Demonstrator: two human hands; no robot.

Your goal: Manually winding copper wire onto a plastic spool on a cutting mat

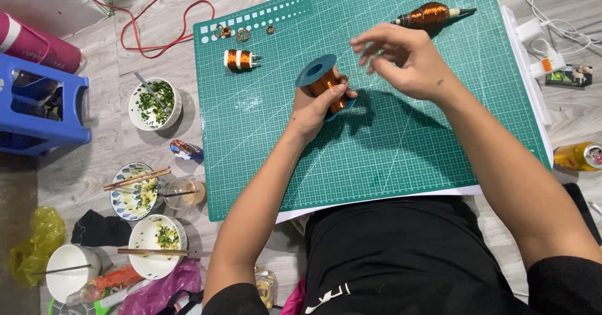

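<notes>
From the head view, our left hand [313, 105] is closed around the spool [323, 83] of copper wire, near the middle of the green mat [389, 145]. Our right hand [401, 58] hovers just right of the spool, fingers pinched loosely; whether they hold a strand we cannot tell. We judge a steady left grip and light, even tension best. A wound coil [240, 59] lies left of the spool.
</notes>
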